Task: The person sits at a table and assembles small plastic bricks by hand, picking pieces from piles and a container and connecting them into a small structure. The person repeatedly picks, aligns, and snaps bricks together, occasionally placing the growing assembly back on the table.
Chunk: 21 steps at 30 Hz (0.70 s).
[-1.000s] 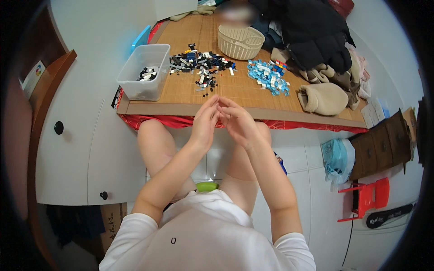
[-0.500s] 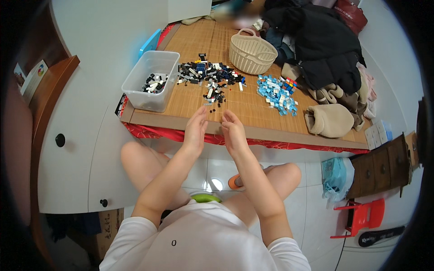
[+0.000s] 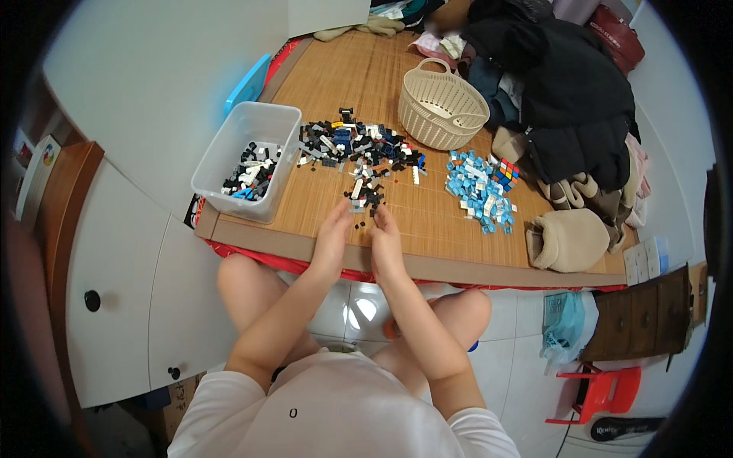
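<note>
Both hands reach over the front edge of the mat-covered table, palms facing each other a short gap apart. My left hand (image 3: pixel 331 240) is open with fingers stretched forward, its fingertips at the left of a small heap of black, grey and white toy bricks (image 3: pixel 365 191). At the right of this heap is my right hand (image 3: pixel 387 243), likewise open with straight fingers. A few loose dark bricks lie between them. Whether the fingertips touch the bricks I cannot tell. Just beyond spreads a larger pile of mixed toy bricks (image 3: pixel 355 143), mostly black, grey, white and dark blue.
Left of the piles stands a clear plastic box (image 3: pixel 248 204) partly filled with bricks. A beige basket (image 3: pixel 443 114) is farther back. To the right lie light-blue and white pieces (image 3: pixel 479 191), a puzzle cube (image 3: pixel 505 175), a beige cloth item (image 3: pixel 578 240) and a black jacket (image 3: pixel 569 91).
Both hands have moved forward, bringing their fingertips to either side of the small brick heap. The view has tilted, so the table sits lower in the picture.
</note>
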Motion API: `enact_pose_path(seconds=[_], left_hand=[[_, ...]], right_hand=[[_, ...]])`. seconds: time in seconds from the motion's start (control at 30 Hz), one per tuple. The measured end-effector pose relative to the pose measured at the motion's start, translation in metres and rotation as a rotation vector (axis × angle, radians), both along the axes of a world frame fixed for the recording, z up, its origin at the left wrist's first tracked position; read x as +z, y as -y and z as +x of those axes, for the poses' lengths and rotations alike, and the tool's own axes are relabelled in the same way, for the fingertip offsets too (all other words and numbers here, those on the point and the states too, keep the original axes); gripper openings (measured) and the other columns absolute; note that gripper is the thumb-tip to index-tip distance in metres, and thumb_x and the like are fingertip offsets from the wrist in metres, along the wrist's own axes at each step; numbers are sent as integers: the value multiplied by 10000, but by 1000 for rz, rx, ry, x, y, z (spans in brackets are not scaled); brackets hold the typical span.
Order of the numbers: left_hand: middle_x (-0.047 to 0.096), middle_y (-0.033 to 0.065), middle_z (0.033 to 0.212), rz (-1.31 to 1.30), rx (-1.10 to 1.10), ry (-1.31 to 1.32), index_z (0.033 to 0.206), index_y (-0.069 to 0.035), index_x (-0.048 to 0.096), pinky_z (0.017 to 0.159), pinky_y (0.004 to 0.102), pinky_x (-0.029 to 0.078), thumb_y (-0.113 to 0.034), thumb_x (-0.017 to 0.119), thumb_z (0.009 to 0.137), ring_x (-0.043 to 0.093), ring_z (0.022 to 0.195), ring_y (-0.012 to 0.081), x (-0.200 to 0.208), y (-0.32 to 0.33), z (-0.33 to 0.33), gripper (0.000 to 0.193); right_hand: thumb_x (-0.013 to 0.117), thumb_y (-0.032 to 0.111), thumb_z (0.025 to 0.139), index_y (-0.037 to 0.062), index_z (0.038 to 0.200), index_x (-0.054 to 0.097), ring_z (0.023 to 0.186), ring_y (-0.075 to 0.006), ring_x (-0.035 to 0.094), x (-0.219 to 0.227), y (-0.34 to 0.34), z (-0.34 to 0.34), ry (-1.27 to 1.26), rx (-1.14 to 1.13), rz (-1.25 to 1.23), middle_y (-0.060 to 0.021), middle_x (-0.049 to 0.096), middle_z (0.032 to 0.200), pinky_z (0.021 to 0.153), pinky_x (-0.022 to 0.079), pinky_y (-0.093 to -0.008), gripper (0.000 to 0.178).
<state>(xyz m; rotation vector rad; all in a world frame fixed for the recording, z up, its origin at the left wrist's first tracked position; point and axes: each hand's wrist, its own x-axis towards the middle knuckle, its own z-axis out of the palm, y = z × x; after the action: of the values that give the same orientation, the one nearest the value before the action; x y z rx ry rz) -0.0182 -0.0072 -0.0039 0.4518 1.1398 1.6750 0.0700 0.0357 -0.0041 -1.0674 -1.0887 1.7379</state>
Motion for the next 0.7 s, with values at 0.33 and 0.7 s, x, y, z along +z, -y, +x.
enact_pose_path(seconds=[0.33, 0.7], left_hand=[[270, 171, 1412, 21, 72, -52, 1350, 29, 285, 1077, 318, 181, -47, 395, 863, 220, 1335, 233, -9, -10, -5, 505], [291, 159, 1400, -44, -57, -56, 1349, 33, 277, 1069, 311, 193, -54, 407, 849, 210, 1339, 225, 5, -23, -5, 524]], right_hand=[[389, -66, 780, -33, 1365, 210, 1336, -253, 200, 3, -21, 13, 41, -14, 65, -190, 220, 1426, 1082, 164, -329, 612], [356, -93, 750, -37, 1363, 201, 1322, -255, 221, -7, -18, -11, 47, 22, 121, -193, 240, 1406, 1061, 196, -318, 634]])
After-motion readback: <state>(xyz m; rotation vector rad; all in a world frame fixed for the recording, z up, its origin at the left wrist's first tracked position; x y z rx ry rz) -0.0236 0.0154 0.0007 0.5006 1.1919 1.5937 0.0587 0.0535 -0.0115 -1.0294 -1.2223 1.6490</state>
